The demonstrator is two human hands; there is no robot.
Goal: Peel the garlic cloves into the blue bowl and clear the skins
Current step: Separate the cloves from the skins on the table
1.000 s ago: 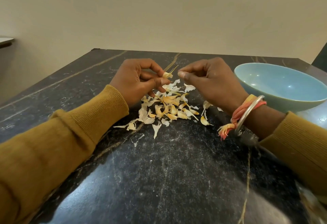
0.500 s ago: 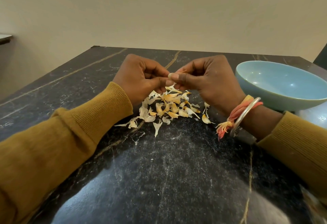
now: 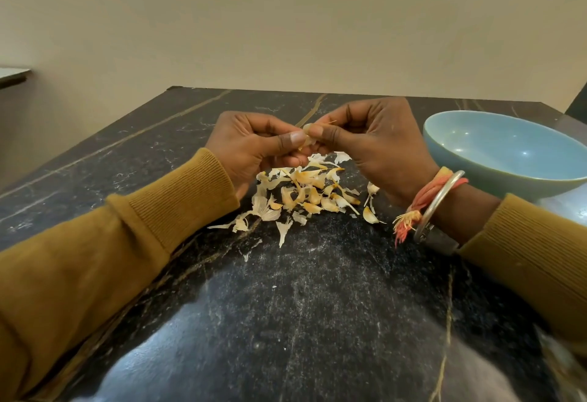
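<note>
From the head camera, I hold one garlic clove [image 3: 307, 135] up over the dark stone table [image 3: 286, 306], pinched from both sides. My left hand [image 3: 254, 144] grips it with thumb over curled fingers. My right hand [image 3: 374, 141] nips its other end, where a thin stalk tip pokes up and to the right. The clove is mostly hidden by my thumbs, so I can't judge its long axis.

The blue bowl [image 3: 460, 176] sits to the right, just beyond my right hand, so that hand is the nearer one for the drop. The skins [image 3: 305, 195] lie heaped on the table directly below my hands, between my wrists.
</note>
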